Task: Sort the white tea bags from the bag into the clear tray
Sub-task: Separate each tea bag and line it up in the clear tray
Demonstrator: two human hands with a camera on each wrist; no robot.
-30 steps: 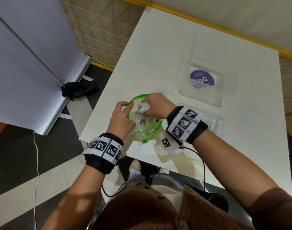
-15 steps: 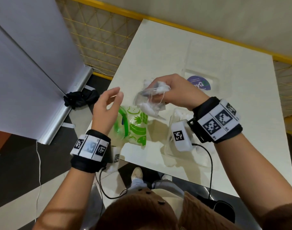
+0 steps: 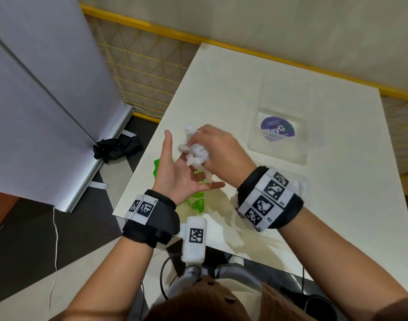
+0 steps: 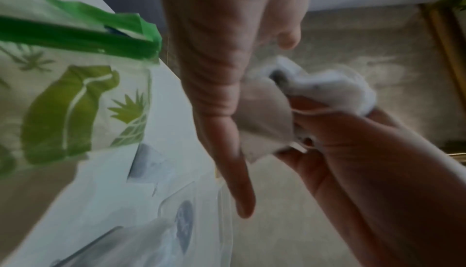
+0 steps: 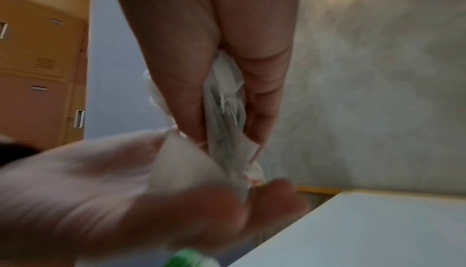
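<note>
My right hand [image 3: 221,151] grips a crumpled clump of white tea bags [image 3: 196,151] in the air above the table's left front part. The clump bulges between its curled fingers [image 5: 176,72] as white tea bags [image 5: 224,123]. My left hand [image 3: 175,174] lies palm up just under the clump, fingers straight and spread, holding nothing. Below both hands the clear bag with green print [image 3: 197,202] lies on the table, seen closer as the printed bag [image 4: 75,102]. A clear tray [image 3: 254,144] with a purple sticker sits to the right. A second clear tray [image 3: 303,183] is mostly hidden behind my right wristband.
The white table [image 3: 337,205] has its left edge beside my left wrist. On the floor to the left stand a grey partition panel [image 3: 47,89] and a black cloth [image 3: 117,147]. A yellow mesh fence [image 3: 140,66] runs behind the table.
My right hand came up out of the green-printed bag with a clump of tea bags. My left hand let go of the bag's rim and turned palm up under the clump.
</note>
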